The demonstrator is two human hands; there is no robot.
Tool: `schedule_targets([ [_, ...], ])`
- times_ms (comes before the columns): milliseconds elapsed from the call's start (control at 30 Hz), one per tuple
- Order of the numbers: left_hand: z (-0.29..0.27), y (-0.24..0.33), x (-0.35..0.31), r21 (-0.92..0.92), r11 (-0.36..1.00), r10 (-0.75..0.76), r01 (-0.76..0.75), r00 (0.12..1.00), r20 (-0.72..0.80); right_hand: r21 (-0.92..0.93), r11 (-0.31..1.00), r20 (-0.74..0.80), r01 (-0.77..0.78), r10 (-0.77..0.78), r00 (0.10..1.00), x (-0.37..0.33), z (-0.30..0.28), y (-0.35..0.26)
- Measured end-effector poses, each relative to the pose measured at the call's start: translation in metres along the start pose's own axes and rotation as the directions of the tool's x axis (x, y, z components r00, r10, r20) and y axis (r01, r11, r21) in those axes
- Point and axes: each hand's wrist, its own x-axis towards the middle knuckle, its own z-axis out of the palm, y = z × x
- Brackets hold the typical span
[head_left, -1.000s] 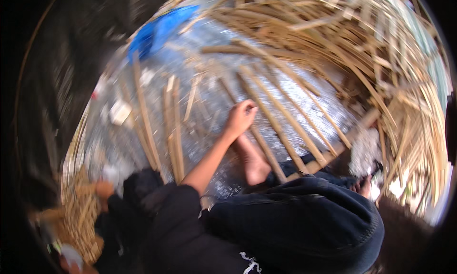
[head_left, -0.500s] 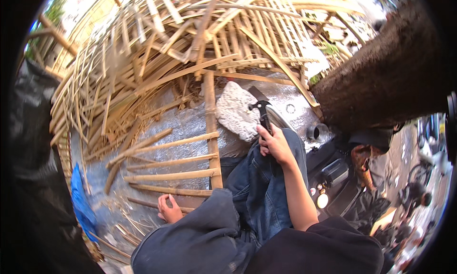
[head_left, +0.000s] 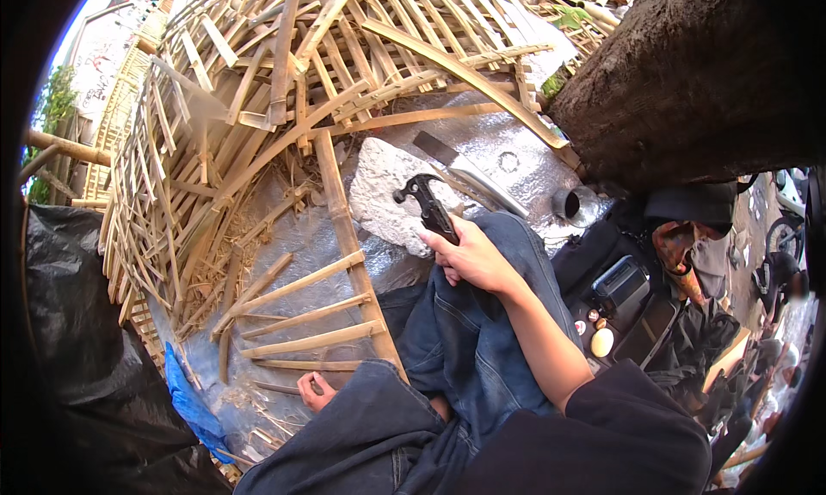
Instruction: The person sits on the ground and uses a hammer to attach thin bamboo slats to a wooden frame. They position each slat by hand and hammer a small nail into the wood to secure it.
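Note:
My right hand [head_left: 473, 256] is closed round the grip of a black claw hammer [head_left: 428, 204], near my bent knee. The hammer's head is in front of a rough white stone block [head_left: 387, 194]. Low on the left, my left hand [head_left: 318, 392] has its fingers curled beside the end of a thin bamboo slat [head_left: 277, 387]; my trouser leg partly covers this hand, and whatever it may hold is hidden. Several bamboo slats [head_left: 314, 331] fan out leftward from a long bamboo rail [head_left: 338, 202] between the stone and my left hand.
A large heap of bamboo strips [head_left: 258, 82] rises ahead. Silvery sheeting [head_left: 482, 133] covers the ground, with a machete-like blade [head_left: 486, 185] beyond the stone. A thick tree trunk [head_left: 662, 90], a metal can [head_left: 578, 205] and dark bags [head_left: 688, 211] lie to the right; blue plastic [head_left: 191, 400] is at left.
The whole view has shifted and tilted. The hammer has swung left, so its head now overlaps the stone's right part. My left hand stays low beside the slat, now more covered by my leg.

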Motion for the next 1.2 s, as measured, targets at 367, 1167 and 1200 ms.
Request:
schedule_targets([
  [367, 0.010, 0.012, 0.016, 0.017, 0.999, 0.051, -0.050, 0.999, -0.006, -0.061, 0.993, -0.028, 0.106, -0.108, 0.994, -0.001, 0.001, 0.003],
  [1167, -0.012, 0.036, -0.006, -0.020, 0.969, 0.238, -0.245, 0.957, -0.163, -0.027, 1.000, -0.094, -0.011, 0.008, 0.995, -0.011, -0.002, -0.001],
  [1200, -0.015, 0.044, -0.005, -0.058, 0.961, 0.257, -0.270, 0.951, -0.174, -0.164, 0.986, -0.155, 0.008, -0.033, 0.987, -0.011, 0.003, -0.003],
])
